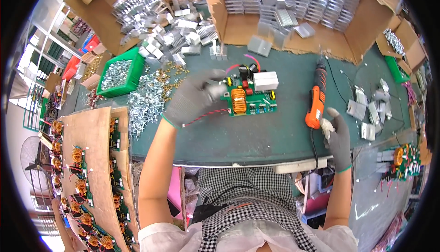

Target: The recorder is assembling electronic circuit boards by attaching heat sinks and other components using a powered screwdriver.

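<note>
My left hand (196, 97), in a grey glove, is closed at the left edge of a green circuit board (256, 109). The board lies on the green worktop and carries a copper-wound coil (239, 101), a pale metal heat sink (266, 81) and red parts. A twisted red-black wire (206, 116) runs from it beneath my left hand. My right hand (338, 137), gloved too, is just right of an orange and black electric screwdriver (315, 103); its thumb and fingers are apart, not wrapped round the handle. The screwdriver lies with its tip pointing away from me.
Loose screws (149, 98) spread left of the board beside a green screw bin (121, 73). Behind stand cardboard boxes (238, 30) of heat sinks. More heat sinks (356, 109) lie at right, near another circuit board (403, 162). Boards with coils line a wooden panel (94, 137) at left.
</note>
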A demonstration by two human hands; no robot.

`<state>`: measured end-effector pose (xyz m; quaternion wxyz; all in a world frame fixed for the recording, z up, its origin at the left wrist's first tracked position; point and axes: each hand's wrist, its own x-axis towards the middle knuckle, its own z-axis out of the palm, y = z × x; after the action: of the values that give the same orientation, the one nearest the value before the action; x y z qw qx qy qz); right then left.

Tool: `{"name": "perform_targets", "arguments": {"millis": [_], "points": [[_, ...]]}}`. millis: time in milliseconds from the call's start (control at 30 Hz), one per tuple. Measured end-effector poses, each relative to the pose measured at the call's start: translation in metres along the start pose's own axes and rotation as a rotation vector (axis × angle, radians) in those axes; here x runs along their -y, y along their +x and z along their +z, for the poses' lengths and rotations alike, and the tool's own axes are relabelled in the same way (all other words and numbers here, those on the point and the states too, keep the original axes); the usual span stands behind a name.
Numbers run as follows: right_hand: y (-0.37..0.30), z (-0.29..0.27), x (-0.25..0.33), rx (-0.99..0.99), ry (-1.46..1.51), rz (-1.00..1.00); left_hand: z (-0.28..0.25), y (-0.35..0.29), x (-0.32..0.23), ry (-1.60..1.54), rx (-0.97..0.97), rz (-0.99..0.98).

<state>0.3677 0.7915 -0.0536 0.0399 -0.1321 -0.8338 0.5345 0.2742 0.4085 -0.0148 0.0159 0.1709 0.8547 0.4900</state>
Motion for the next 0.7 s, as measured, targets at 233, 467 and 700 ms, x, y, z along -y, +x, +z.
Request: {"name": "perform_targets", "arguments": {"millis": [233, 467, 700], "points": [[-0.006, 0.001, 0.015, -0.007, 0.144, 0.047, -0.076, 0.062, 0.092, 0.768, -0.407, -0.331], [-0.018, -0.008, 0.026, -0.046, 0.231, -0.006, -0.075, 0.080, 0.098, 0.801, -0.351, -0.375], [-0.015, 0.006, 0.066, 0.109, 0.208, -0.246, -0.049, 0.059, 0.024, -0.205, -0.200, -0.048]]}}
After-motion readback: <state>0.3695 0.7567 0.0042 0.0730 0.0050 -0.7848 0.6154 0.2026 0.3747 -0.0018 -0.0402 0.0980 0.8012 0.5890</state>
